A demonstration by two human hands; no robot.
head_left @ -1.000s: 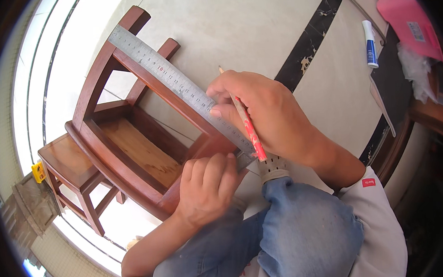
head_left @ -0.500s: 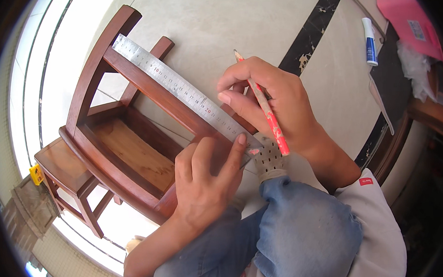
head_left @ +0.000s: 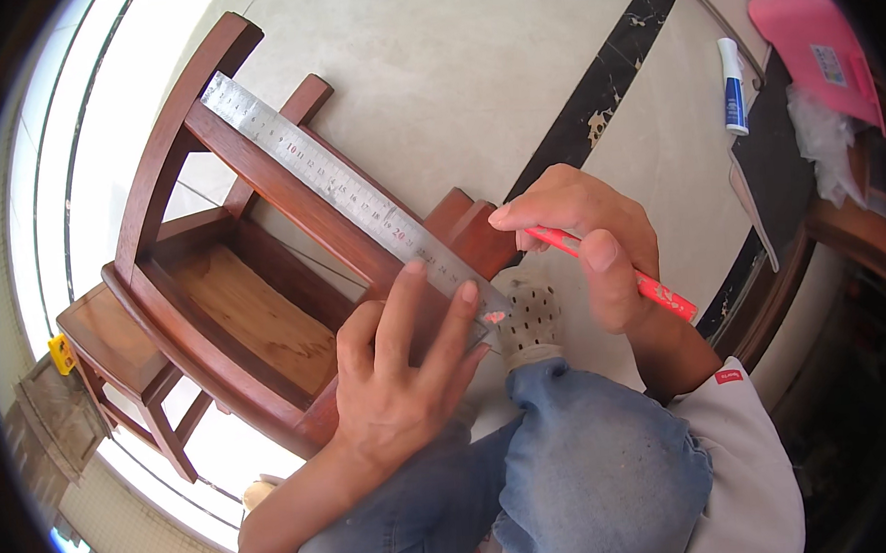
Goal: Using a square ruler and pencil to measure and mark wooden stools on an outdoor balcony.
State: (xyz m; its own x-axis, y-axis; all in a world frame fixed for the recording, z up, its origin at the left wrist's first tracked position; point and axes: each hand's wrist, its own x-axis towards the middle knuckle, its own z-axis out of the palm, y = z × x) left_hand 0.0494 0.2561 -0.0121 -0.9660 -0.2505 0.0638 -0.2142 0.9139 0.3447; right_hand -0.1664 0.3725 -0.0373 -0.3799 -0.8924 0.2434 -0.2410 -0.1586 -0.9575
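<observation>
A steel ruler [head_left: 328, 180] with a marked scale lies along a reddish-brown wooden rail [head_left: 278, 190] of a chair frame that rests on its side. My left hand [head_left: 398, 379] holds the ruler's near end against the wood, its index finger and thumb pressed on the metal. To the right, my right hand [head_left: 597, 243] is raised off the frame, closed around a worn red pencil [head_left: 664, 295]. The pencil slants down to the right; its writing tip is hidden behind the fingers.
A small wooden stool [head_left: 120, 333] stands behind the frame at the left, with a yellow tape measure [head_left: 61, 354] at its edge. At the right are a blue-and-white marker [head_left: 734, 91], a pink plastic piece [head_left: 821, 26] and clear plastic wrap [head_left: 822, 141]. My shoe [head_left: 533, 317] is near the ruler's end.
My right hand has moved down and right from above the ruler, and the pencil has tilted flatter. My left index finger now stretches out onto the ruler.
</observation>
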